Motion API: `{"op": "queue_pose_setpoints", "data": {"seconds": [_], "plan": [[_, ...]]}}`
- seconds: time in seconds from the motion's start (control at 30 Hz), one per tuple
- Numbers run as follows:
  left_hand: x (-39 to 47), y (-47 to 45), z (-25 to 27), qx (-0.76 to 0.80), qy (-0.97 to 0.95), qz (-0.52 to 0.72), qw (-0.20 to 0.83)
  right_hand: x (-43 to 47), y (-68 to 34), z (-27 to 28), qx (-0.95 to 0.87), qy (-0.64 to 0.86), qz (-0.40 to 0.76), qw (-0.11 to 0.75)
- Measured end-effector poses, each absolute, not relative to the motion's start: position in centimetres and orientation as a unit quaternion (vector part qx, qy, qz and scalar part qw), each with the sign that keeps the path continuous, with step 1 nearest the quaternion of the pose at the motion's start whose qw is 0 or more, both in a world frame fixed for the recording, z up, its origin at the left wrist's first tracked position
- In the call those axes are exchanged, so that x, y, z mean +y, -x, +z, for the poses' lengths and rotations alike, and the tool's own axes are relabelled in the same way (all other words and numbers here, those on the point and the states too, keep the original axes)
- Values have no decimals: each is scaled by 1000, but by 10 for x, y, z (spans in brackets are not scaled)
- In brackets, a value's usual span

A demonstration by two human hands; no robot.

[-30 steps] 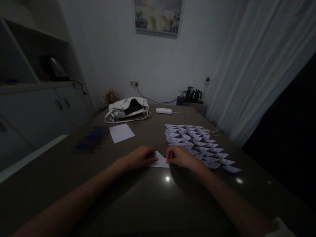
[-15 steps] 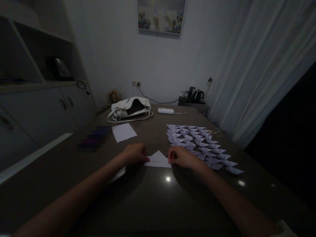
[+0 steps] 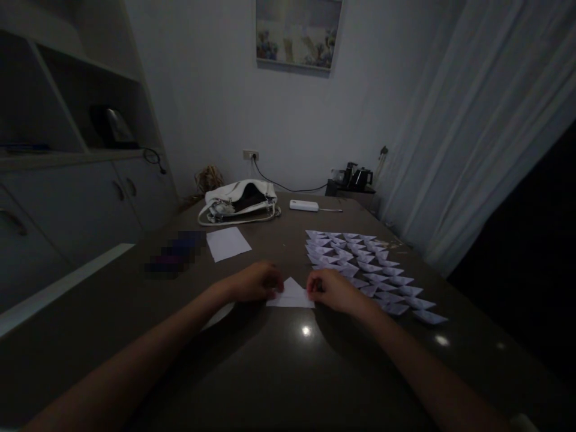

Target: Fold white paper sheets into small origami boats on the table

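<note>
Your left hand (image 3: pixel 256 282) and right hand (image 3: pixel 330 288) pinched the white folded paper triangle (image 3: pixel 291 294) at its two ends, flat on the dark glossy counter (image 3: pixel 279 360). Rows of folded paper boats (image 3: pixel 369 270) lay just right. White curtains (image 3: pixel 472 132) hung beyond.

Two hands on the table, one half-folded paper (image 3: pixel 291 295) between them, one flat white sheet (image 3: pixel 227 243), one white handbag (image 3: pixel 239 200), and a few dozen folded paper boats (image 3: pixel 364 264), too many to count exactly.
</note>
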State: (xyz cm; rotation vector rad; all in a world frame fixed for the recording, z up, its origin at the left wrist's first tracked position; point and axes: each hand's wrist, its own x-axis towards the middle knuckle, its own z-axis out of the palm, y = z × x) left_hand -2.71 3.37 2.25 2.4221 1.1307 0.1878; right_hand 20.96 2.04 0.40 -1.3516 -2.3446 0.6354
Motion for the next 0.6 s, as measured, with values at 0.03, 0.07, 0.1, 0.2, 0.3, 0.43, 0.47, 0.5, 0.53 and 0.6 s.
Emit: {"op": "queue_pose_setpoints", "data": {"seconds": [0.03, 0.07, 0.1, 0.2, 0.3, 0.43, 0.47, 0.5, 0.53, 0.6], "plan": [[32, 26, 24, 379, -896, 77, 220, 20, -209, 4, -831, 481, 212, 184], [30, 24, 25, 356, -906, 82, 212, 19, -208, 4, -831, 483, 200, 188], [28, 23, 27, 340, -914, 83, 206, 18, -207, 4, -832, 486, 187, 191], [23, 21, 29, 312, -927, 76, 196, 15, -202, 3, -835, 491, 144, 202], [18, 19, 30, 268, -940, 85, 194, 14, -196, 2, -845, 484, 102, 205], [18, 16, 26, 224, -943, 112, 217, 15, -193, -1, -858, 459, 83, 214], [18, 16, 25, 222, -942, 113, 223, 16, -193, -1, -860, 453, 85, 219], [19, 16, 23, 225, -940, 113, 229, 17, -193, -2, -861, 448, 88, 226], [20, 17, 22, 231, -938, 112, 234, 17, -193, -3, -861, 443, 90, 232], [22, 17, 20, 247, -931, 112, 243, 18, -194, -4, -863, 436, 89, 239]]}}
